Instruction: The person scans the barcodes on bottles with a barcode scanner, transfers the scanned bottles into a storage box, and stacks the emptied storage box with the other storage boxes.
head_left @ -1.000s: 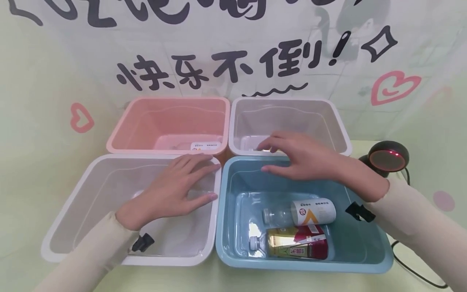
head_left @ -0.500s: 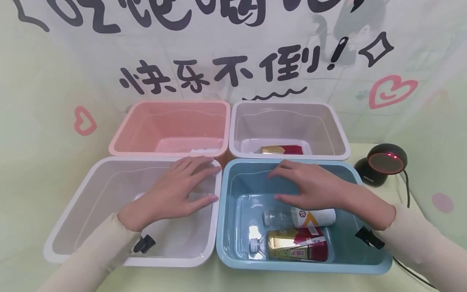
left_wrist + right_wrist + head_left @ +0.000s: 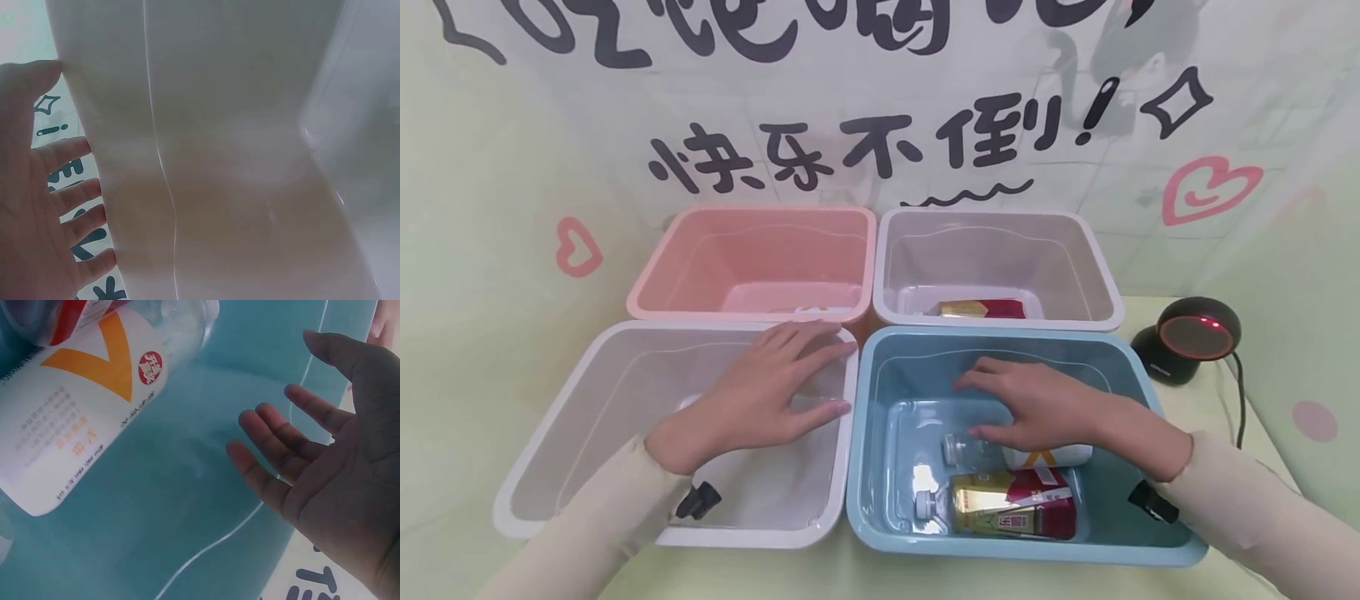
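Note:
My left hand reaches over the front-left pale grey bin, fingers spread. In the left wrist view its fingertips touch that bin's rim. Inside the front-right blue bin, two bottles lie on their sides. The nearer one is a bottle with a gold and dark red label. Behind it lies a clear bottle with a white label, partly hidden by my right hand. That hand hovers inside the bin with loosely bent fingers and holds nothing; the right wrist view shows the white-labelled bottle apart from it.
A pink bin stands back left, with part of a white label showing inside. In the back-right grey bin lies another gold and red bottle. A black round-headed device with a cable stands at right.
My right hand has come back from over the back-right bin and lowered into the blue bin above the white-labelled bottle. The left hand stays on its rim. The view has tilted slightly.

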Tool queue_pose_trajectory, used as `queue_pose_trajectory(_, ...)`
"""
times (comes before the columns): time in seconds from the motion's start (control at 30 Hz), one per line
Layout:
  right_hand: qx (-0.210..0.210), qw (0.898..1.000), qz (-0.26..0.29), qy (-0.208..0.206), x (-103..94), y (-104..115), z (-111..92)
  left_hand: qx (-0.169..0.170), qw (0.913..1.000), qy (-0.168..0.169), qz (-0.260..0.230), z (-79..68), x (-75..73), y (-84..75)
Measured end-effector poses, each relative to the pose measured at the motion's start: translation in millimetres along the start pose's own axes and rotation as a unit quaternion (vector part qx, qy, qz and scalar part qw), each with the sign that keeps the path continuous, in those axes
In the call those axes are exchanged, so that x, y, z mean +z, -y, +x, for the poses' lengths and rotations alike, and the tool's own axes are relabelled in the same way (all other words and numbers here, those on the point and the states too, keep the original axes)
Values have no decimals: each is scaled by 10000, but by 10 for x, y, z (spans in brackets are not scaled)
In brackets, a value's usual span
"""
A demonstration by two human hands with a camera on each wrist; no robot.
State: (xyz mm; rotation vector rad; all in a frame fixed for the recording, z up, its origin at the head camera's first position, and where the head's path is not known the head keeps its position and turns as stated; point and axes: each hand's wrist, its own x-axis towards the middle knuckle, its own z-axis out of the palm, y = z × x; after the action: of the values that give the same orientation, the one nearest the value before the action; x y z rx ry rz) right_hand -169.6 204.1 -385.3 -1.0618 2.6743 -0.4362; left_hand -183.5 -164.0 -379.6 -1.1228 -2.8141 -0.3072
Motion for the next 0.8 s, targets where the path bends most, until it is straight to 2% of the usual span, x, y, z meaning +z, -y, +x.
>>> queue_pose_trajectory(0.2,109,9996,105,230,72,-31,-9,-13,10000,50,-8,9,11,-8)
queue_pose_trajectory(0.57,336,9976,-26,602,157,-49,31,-29,10000,8,-42,3,30,11)
queue_pose_trajectory(0.8,601,9927,-19,1049,196,-3,90,-97,9999,47,-53,-5,23,2)
